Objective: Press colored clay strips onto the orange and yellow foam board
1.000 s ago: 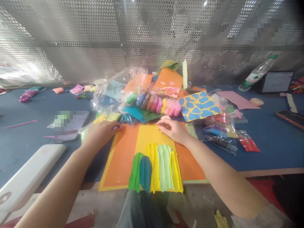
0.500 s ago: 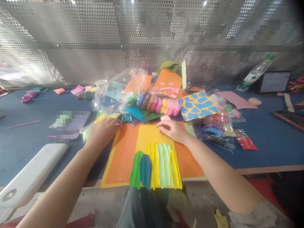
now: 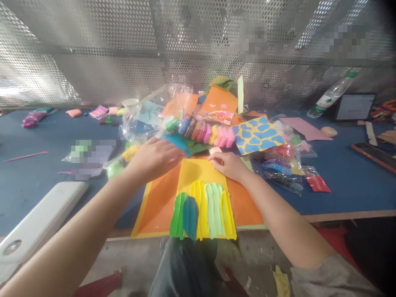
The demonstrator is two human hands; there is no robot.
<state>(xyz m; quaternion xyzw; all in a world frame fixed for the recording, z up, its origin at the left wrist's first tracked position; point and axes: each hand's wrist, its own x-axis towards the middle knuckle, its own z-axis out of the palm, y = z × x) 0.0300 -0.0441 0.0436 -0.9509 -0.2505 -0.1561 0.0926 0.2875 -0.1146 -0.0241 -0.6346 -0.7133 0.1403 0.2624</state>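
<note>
A yellow paper strip lies on a larger orange sheet with a yellow border. Ridged clay bands cover its near part: a green band, a blue band, a pale green band and yellow bands. My left hand is open, its fingers stretched across the upper left of the sheets, palm down. At the top right of the yellow strip rests my right hand, fingers loosely bent and apart, nothing seen in them. Its fingertips touch the paper near the far edge.
Behind the hands lies a row of clay packs, beside a blue-patched yellow card. Bagged clay sits to the right. A white oblong device lies left. A water bottle leans by a small screen.
My left hand has moved right, from the bagged clay beside the sheets onto their upper left. My right hand has stayed nearly in place, at the strip's top right. The view has shifted slightly.
</note>
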